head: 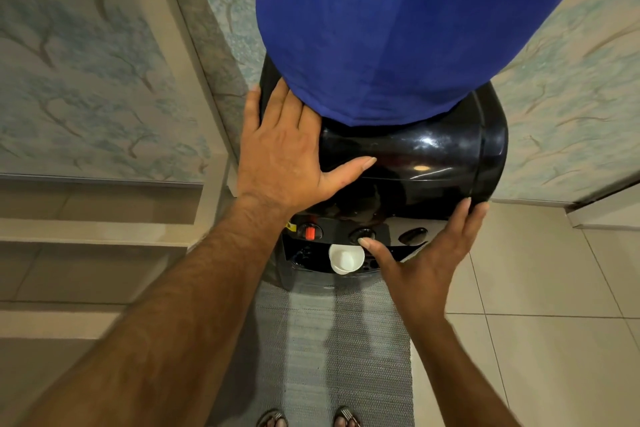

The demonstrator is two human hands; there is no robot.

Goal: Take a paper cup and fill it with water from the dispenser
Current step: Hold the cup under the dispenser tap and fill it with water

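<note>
Filling proceeds with the paper cup (pixel 346 258) standing on the drip tray (pixel 301 258) under the middle tap. Left hand (pixel 282 156) lies flat, open, steadying the dispenser (pixel 433 156); right hand (pixel 426 255), open, thumb presses the middle button (pixel 362 234). Keep pressure steady; release before the rim.

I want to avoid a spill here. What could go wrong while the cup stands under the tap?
1. The cup stands free on the tray; neither hand holds it, so the water stream might tip it.
2. The right hand partly blocks the view, so overfilling may go unnoticed.
3. The left hand leans on the dispenser, which could shake the cup.
</note>
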